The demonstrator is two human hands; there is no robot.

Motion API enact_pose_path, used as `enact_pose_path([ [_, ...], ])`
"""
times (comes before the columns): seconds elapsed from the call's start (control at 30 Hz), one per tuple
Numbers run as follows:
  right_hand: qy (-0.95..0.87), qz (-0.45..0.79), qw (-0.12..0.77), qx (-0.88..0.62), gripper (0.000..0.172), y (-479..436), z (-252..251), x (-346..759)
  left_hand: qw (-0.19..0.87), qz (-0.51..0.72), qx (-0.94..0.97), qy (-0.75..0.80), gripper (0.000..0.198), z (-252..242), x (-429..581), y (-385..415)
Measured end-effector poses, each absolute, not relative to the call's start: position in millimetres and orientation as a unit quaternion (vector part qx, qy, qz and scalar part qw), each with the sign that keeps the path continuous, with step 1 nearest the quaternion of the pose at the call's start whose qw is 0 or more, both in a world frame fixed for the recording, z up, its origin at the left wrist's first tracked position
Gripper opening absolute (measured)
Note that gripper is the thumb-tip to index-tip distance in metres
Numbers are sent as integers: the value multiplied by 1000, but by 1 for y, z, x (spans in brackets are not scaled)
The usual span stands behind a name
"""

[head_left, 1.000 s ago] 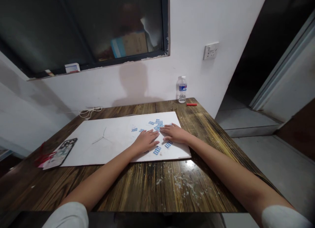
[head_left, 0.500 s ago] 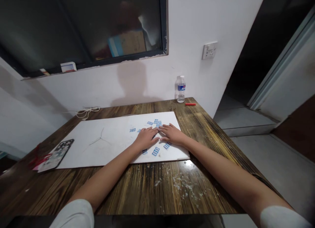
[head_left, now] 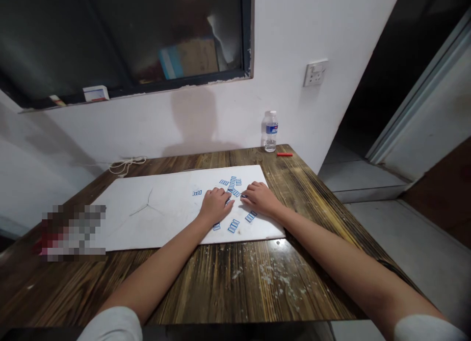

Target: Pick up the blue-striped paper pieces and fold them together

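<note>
With fingers bent, the left hand [head_left: 216,205] and right hand [head_left: 260,197] rest at small, flat, blue-outlined pieces [head_left: 233,226]; whether either grips one, I cannot tell. The pieces lie scattered around both hands on a white rectangular board [head_left: 176,208], atop the brown wooden surface [head_left: 206,292]

Pixelation [head_left: 73,233] masks the left end of the white board [head_left: 140,228]; the left hand [head_left: 216,205] partly hides a blue-outlined piece [head_left: 217,227]; the bottle label [head_left: 272,129] (blue) reads too small.
</note>
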State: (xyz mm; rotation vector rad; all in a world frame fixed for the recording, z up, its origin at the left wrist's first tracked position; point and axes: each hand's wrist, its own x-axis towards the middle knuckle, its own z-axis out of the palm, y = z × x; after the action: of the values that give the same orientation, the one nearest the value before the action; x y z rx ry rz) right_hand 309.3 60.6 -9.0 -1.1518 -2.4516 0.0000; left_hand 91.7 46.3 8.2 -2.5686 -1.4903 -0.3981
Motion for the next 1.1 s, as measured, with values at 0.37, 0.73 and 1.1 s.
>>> enact_pose_path([
  [0.37, -911, 57, 189, -363, 42, 65, -15, 309, 34, -143, -870, -471, 32, 3, 89, 50],
  [0.73, -912, 50, 229, -336, 35, 66, -13, 310, 20, -166, -856, -490, 33, 1, 87, 52],
  [1.1, -875, 87, 288, -380, 34, 74, -19, 313, -17, -131, -861, -491, 41, -6, 83, 58],
])
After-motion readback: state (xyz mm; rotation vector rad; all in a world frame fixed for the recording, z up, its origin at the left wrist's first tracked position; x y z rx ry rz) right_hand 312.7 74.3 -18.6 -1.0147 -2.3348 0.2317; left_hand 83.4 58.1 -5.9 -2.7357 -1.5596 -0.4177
